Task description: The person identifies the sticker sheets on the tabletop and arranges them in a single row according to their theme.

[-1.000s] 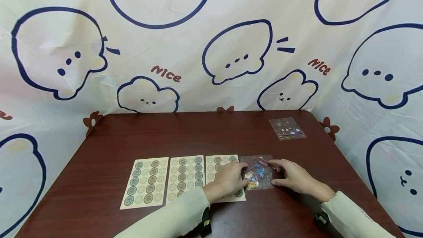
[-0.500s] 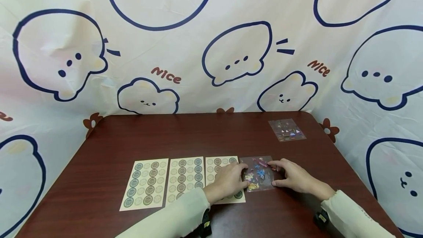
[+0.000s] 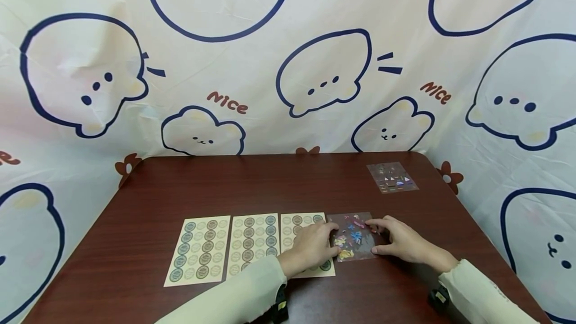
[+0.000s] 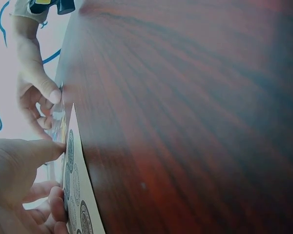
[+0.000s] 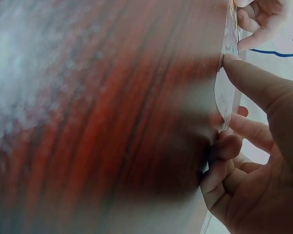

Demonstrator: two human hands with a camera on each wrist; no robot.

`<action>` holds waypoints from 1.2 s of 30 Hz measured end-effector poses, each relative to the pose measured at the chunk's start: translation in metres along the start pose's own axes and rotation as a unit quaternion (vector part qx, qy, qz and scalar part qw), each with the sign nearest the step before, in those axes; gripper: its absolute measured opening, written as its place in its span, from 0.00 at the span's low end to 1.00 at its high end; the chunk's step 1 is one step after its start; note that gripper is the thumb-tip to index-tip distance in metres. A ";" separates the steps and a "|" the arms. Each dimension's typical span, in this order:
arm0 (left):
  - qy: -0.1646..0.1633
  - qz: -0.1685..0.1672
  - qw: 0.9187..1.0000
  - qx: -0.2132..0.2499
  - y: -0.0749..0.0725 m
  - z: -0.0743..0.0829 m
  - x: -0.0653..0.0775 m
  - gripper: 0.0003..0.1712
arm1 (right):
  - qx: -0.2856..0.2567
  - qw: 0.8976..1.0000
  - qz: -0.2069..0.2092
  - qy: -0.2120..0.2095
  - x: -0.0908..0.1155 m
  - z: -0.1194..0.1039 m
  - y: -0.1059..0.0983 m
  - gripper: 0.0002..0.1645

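Note:
A clear plastic sticker sheet with small colorful stickers lies flat on the table in the head view. On its left edge rest the thumb and index finger of my left hand, spread apart; this hand also covers part of a cream sheet of round stickers. My right hand touches the opposite edge with thumb and forefinger, its other fingers bent underneath. From the right wrist view, the clear sheet appears nearly edge-on beside the thumb. The left wrist view shows the cream sheet under the left fingers.
Two more cream sheets of round stickers, one at left and one in the middle, lie in a row on the brown table. Another clear sticker sheet lies near the back right corner. A patterned cloth hangs behind.
Both hands stay at the clear sheet's edges with hardly any movement. The whole head view shifts very slightly.

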State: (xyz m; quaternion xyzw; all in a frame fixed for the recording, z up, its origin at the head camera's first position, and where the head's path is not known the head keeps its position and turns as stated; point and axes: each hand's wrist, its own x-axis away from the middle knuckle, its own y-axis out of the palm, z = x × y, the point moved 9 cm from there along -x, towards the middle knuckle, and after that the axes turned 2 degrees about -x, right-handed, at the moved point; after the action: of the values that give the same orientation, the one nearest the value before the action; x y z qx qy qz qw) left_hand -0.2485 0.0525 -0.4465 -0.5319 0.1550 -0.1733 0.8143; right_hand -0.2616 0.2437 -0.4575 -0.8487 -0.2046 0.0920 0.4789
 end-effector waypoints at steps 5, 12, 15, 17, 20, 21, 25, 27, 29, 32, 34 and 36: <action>0.001 0.001 1.000 0.000 -0.001 0.001 0.000 0.27 | 0.002 1.000 -0.001 0.006 0.000 0.000 0.000 0.37; 0.003 -0.005 1.000 0.002 -0.002 0.001 -0.002 0.28 | 0.006 1.000 -0.005 0.002 -0.001 -0.002 -0.002 0.37; 0.002 -0.013 1.000 0.007 -0.001 0.000 -0.002 0.28 | 0.008 1.000 -0.008 0.001 -0.002 -0.003 -0.002 0.36; 0.003 -0.015 1.000 0.008 -0.002 0.000 -0.002 0.28 | 0.008 1.000 -0.010 0.001 -0.002 -0.004 -0.003 0.35; 0.009 -0.014 1.000 0.013 -0.005 -0.001 -0.003 0.26 | 0.001 1.000 -0.013 -0.001 -0.003 -0.004 -0.003 0.35; 0.010 -0.013 1.000 0.013 -0.005 -0.001 -0.003 0.25 | -0.002 1.000 -0.014 -0.001 -0.003 -0.005 -0.003 0.35; 0.009 -0.013 1.000 0.025 -0.005 -0.002 -0.004 0.22 | -0.013 1.000 -0.017 -0.003 -0.003 -0.005 -0.003 0.35; 0.008 -0.012 0.999 0.030 -0.005 -0.002 -0.004 0.21 | -0.017 1.000 -0.014 -0.005 -0.002 -0.005 -0.005 0.34; 0.007 -0.012 0.999 0.042 -0.006 -0.001 -0.004 0.19 | -0.024 1.000 -0.008 -0.010 -0.002 -0.005 -0.007 0.34; 0.008 -0.011 0.998 0.055 -0.008 0.001 -0.006 0.16 | -0.037 0.999 0.003 -0.016 -0.002 -0.004 -0.012 0.34; 0.008 -0.012 0.998 0.063 -0.010 0.002 -0.007 0.16 | -0.047 0.999 0.009 -0.015 -0.003 -0.003 -0.016 0.33; 0.005 -0.012 0.997 0.071 -0.011 0.002 -0.009 0.16 | -0.054 0.998 0.017 -0.011 -0.005 -0.001 -0.020 0.32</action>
State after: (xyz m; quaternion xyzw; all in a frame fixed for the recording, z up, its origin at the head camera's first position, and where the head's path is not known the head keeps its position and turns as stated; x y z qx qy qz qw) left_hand -0.2568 0.0539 -0.4350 -0.4740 0.1402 -0.1963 0.8469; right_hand -0.2711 0.2499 -0.4403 -0.8755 -0.2004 0.0981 0.4287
